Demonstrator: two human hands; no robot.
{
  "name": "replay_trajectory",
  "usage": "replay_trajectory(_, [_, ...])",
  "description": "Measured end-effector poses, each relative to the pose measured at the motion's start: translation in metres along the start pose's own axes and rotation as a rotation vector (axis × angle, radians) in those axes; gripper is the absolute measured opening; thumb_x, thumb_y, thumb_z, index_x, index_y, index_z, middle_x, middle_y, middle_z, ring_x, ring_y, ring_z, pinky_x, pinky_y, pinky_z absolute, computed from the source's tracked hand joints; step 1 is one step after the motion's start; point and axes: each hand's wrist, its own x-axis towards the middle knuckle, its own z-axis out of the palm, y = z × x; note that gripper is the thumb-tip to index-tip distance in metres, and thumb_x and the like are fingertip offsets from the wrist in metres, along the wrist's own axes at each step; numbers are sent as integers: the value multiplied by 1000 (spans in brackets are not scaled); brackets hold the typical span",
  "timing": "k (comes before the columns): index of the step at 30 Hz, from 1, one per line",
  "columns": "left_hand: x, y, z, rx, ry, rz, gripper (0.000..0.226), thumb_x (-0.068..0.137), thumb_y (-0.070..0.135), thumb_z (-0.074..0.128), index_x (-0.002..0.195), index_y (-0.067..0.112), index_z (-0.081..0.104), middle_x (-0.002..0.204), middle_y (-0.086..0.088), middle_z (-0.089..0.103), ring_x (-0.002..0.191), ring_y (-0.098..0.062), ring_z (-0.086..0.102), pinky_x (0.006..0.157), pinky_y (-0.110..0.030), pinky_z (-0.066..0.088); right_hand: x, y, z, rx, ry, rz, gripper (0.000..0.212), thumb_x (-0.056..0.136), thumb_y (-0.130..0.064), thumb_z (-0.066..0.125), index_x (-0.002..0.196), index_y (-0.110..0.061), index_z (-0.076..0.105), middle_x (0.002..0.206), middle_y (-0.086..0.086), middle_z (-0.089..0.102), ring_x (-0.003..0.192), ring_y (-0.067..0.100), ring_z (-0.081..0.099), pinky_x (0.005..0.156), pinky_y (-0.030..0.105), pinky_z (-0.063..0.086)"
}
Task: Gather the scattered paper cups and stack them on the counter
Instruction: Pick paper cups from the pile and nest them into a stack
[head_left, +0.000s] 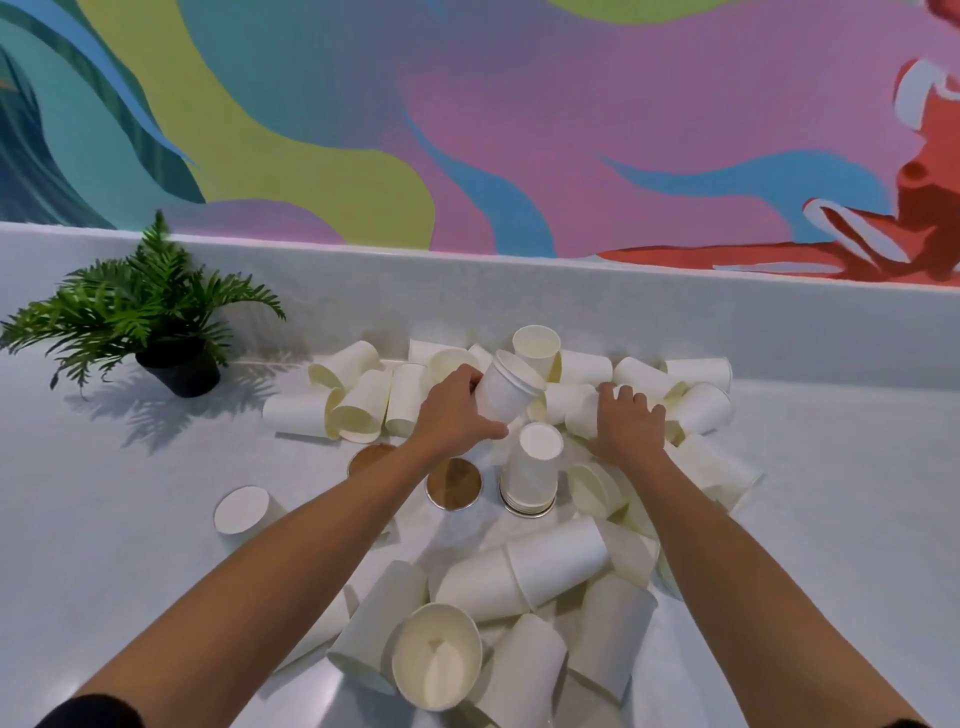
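Holding a tilted nest of paper cups (506, 395) just above the pile (353, 400) by the backsplash (675, 306), the left hand (457, 410) wraps round its wall. The right hand (626, 426) bends fingers (625, 396) over a lying cup (577, 408); whether it grips cannot be told. That cup likely needs its base lined up with the nest's mouth before sliding in.

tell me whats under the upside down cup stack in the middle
A silvery rim shows under the upside-down stack, seemingly a disc like the brown-topped disc to its left. Its face is covered, and so is anything inside the stack.
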Motion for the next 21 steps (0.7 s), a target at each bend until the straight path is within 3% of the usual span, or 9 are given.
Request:
replay_trajectory(5, [0, -3, -3, 19, -1, 11, 66, 64, 24, 86, 119, 12, 52, 113, -4, 62, 100, -24, 59, 83, -38, 51, 4, -4, 4, -24, 22, 20, 50, 88, -22, 58, 132, -12, 37, 119, 8, 52, 110, 25, 51, 89, 37, 38])
replay_trajectory(8, [2, -4, -4, 20, -4, 6, 65, 64, 23, 86, 118, 12, 52, 114, -5, 62, 98, -24, 58, 81, -35, 48, 5, -3, -10, 67, -39, 103, 68, 87, -33, 60, 142, -12, 26, 131, 12, 45, 121, 29, 44, 98, 42, 34])
replay_trajectory(10, [2, -5, -5, 9, -11, -3, 66, 64, 22, 86, 120, 11, 51, 115, -6, 61, 100, -24, 57, 82, -34, 47, 8, -4, -29, 269, -38, 150, 82, 83, -32, 65, 147, -16, 16, 138, 15, 40, 129, 34, 37, 106, 47, 29])
replay_trajectory(12, [2, -4, -5, -7, -21, -6, 67, 65, 22, 86, 121, 10, 51, 116, -6, 61, 101, -23, 57, 83, -34, 47, 9, -8, -54, 656, 3, 157, 94, 79, -30, 73, 149, -24, 11, 144, 15, 37, 133, 36, 34, 109, 50, 28])
replay_trajectory(14, [1, -1, -5, -24, -34, 2, 67, 65, 22, 86, 121, 10, 51, 115, -5, 60, 99, -22, 56, 83, -34, 48, 5, -14, -79, 1105, 67, 76, 101, 76, -24, 78, 149, -30, 8, 147, 10, 35, 130, 32, 41, 106, 47, 38])
replay_trajectory(16, [0, 3, -5, -52, -51, 13, 65, 64, 21, 87, 119, 11, 52, 112, -3, 60, 97, -20, 55, 81, -32, 48, -6, -21, -99, 1396, 163, -38, 99, 76, -15, 78, 147, -31, 12, 143, 5, 37, 119, 24, 49, 94, 36, 50])
replay_trajectory(18, [-1, 7, -6, -76, -74, 25, 64, 64, 21, 87, 117, 11, 53, 109, -1, 59, 96, -20, 56, 79, -30, 47, -15, -28, -112, 1494, 245, -141, 94, 74, -15, 80, 143, -31, 19, 135, 3, 40, 110, 19, 53, 84, 27, 55])
replay_trajectory(21, [-4, 13, -6, -107, -92, 39, 66, 64, 22, 87, 119, 12, 53, 110, -1, 60, 98, -20, 57, 83, -32, 50, -23, -39, -116, 1468, 302, -190, 83, 72, -18, 82, 134, -26, 27, 128, 4, 46, 106, 22, 57, 84, 30, 57])
